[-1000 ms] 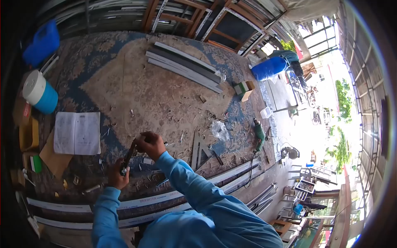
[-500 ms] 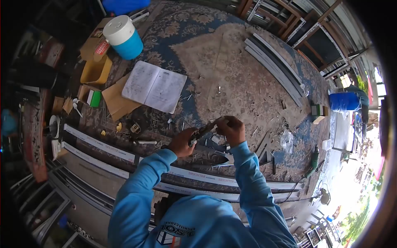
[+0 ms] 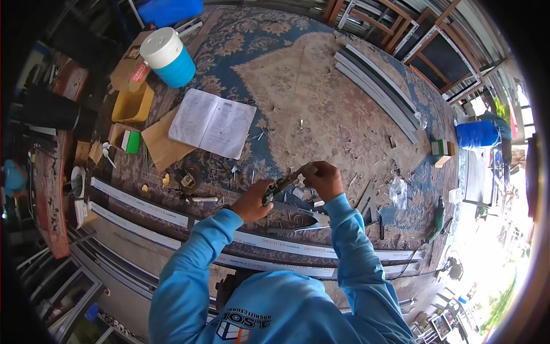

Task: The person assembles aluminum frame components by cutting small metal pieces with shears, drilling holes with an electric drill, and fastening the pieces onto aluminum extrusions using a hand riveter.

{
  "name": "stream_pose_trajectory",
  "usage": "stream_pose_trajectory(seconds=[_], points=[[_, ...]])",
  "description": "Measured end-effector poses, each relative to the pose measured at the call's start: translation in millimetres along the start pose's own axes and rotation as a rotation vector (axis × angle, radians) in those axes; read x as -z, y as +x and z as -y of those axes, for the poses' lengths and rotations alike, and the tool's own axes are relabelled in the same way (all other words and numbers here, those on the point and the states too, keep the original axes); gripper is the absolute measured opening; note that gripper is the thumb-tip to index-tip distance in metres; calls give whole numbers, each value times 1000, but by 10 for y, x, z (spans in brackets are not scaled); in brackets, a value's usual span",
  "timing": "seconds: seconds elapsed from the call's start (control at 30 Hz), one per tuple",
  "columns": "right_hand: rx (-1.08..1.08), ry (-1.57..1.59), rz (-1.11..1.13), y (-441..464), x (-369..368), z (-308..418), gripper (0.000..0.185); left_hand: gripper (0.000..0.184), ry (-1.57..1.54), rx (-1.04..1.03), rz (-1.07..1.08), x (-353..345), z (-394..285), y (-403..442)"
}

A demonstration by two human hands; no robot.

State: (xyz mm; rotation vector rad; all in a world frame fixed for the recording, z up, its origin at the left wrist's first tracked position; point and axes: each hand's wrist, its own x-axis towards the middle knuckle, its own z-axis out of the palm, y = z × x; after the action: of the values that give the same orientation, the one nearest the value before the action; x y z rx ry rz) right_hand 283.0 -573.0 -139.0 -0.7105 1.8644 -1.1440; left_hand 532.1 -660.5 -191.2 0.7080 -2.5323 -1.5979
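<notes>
1. With the clock centred on the held piece and twelve at the top of the view, a yellow container point(image 3: 133, 106) stands at ten and a spread notebook point(image 3: 212, 123) lies between ten and eleven, apart from the hands.
2. The left hand point(image 3: 252, 202), at eight, has its fingers curled around the near end of the piece. This looks like the steadying grip; it would be best kept firm, with the wrist quiet.
3. The dark slender piece point(image 3: 282, 185) is between the hands, raised towards two o'clock. Its details are too small to tell. Keeping both ends supported should stop it twisting.
4. The right hand point(image 3: 326, 182), at three, has bent fingers gathered at the far end, seemingly pinching it, though the exact contact cannot be told. Small fingertip movements would likely serve better than pulling with the whole arm.
5. Farther out, near three, lies a clear plastic bag point(image 3: 398, 193), and between three and four a green drill point(image 3: 440, 218); neither touches the hands.
6. Against one second ago, the view has swung: on the left, the notebook sits nearer the middle and looks turned clockwise; centrally, the piece leans flatter, from about one to two o'clock; on the right, the drill sits nearer the edge. Against half a second ago, both grips look nearly unchanged.
</notes>
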Motion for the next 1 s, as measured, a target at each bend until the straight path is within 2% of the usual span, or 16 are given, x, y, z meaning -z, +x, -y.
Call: stream_pose_trajectory(seconds=[0.27, 0.37, 0.4, 0.47, 0.5, 0.57, 0.6, 0.63, 0.67, 0.7, 0.73, 0.77, 0.83, 0.87, 0.97, 1.0], points=[[-102, 110, 100, 84, 18, -55, 27, 64, 46, -61, -130, -99, 78, 87], [-117, 212, 63, 95, -33, -67, 29, 52, 102, -89, -253, -202, 211, 167], [-116, 252, 40, 92, -16, -120, 31, 48, 110, -24, -236, -236, 260, 164], [-97, 182, 24, 139, 132, -290, 31, 41, 132, 85, -197, -253, 352, 279], [-131, 142, 12, -27, 242, -471, 31, 39, 99, 91, -229, -316, 330, 208], [-87, -156, -139, -223, 412, -654, 33, 34, 42, 112, -345, -244, 251, 125], [-80, -176, -148, -274, 369, -875, 31, 34, -15, 110, -373, -206, 117, 39], [-70, -196, -158, -313, 286, -956, 29, 34, -94, 112, -365, -237, 105, -33], [41, -504, -187, -356, 173, -1034, 25, 33, -171, 110, -357, -254, 100, -93], [89, -447, -100, -422, 40, -996, 29, 33, -249, 106, -346, -286, 97, -169], [167, -372, -105, -460, -98, -981, 30, 41, -391, 206, -297, -324, 92, -254], [242, -297, -110, -488, -166, -975, 31, 45, -352, 165, -296, -349, 101, -334], [203, -404, -239, -430, -21, -1046, 28, 53, -276, 93, -302, -258, -95, -485], [171, -442, -280, -351, 147, -1049, 27, 57, -393, 206, -215, -157, -251, -574], [153, -618, -395, -139, 532, -1012, 23, 54, -388, 254, -181, -106, -324, -685], [124, -569, -334, -88, 570, -926, 20, 53, -371, 237, -198, -127, -305, -683]])
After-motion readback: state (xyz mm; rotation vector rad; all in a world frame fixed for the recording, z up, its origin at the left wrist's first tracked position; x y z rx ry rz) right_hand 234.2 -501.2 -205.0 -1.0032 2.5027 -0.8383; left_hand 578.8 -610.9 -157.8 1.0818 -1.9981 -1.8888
